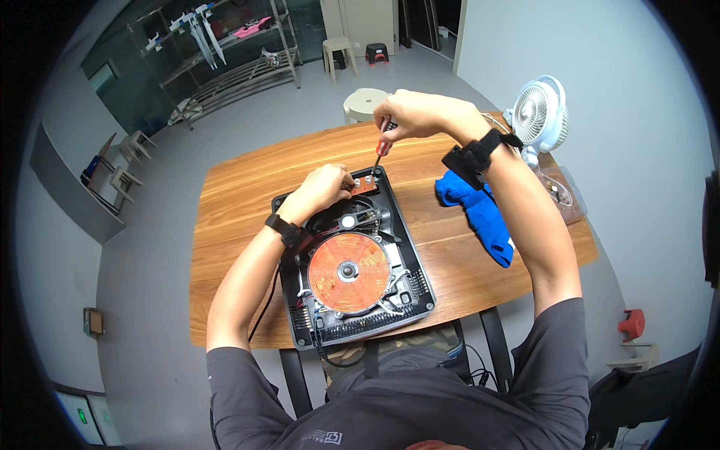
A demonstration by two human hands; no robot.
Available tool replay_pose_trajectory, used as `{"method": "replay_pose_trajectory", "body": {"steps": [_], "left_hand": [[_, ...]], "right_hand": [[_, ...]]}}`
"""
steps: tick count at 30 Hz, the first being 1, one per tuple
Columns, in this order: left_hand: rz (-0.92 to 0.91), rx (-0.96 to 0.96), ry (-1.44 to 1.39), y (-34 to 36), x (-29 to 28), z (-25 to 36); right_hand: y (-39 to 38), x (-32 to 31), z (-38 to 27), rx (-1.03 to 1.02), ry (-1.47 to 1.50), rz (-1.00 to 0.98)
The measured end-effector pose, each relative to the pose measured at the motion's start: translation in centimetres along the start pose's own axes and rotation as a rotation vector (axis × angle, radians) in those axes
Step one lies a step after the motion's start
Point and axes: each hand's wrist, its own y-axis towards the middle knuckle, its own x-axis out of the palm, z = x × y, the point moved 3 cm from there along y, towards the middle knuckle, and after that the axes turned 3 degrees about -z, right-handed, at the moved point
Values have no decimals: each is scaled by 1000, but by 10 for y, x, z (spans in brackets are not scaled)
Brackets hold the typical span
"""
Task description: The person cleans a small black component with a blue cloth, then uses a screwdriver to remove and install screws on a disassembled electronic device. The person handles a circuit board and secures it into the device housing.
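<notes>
An opened induction cooker (411, 247) lies on the table in front of me, its black housing exposed. Inside it a round copper-coloured coil (330, 274) fills the near half. At the far end sits a small reddish-brown circuit board (365, 187). My left hand (324, 187) has its fingers curled on the left end of this board. A screwdriver (383, 147) with a red and dark handle is gripped in my right hand (420, 116), above the housing's far right corner. Its shaft slants down to the board's right end; whether the tip meets a screw is too small to tell.
A crumpled blue cloth (484, 221) lies right of the cooker on the wooden table (240, 217). A white fan (536, 116) stands at the table's far right, with cables near it. Beyond the far edge is a pale stool (365, 101). A black cord (264, 307) runs along the cooker's left side.
</notes>
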Motion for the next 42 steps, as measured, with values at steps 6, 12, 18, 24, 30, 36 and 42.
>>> {"method": "replay_pose_trajectory", "body": {"steps": [6,12,18,24,30,36,42], "left_hand": [[29,34,19,4,6,-5],[27,49,-5,5,6,-7],[24,61,17,7,7,-4],[18,41,0,5,5,-3],[-28,-20,-56,7,6,-5],[-10,-8,-59,6,5,-2],[-13,1,-28,5,6,-2]], "right_hand": [[14,7,1,54,29,-70],[23,12,-1,65,-39,-86],[27,16,3,61,-43,-81],[36,18,5,87,-41,-98],[40,17,-2,116,-94,-119],[38,10,-14,238,-131,-179],[47,11,-25,356,-148,-191]]}}
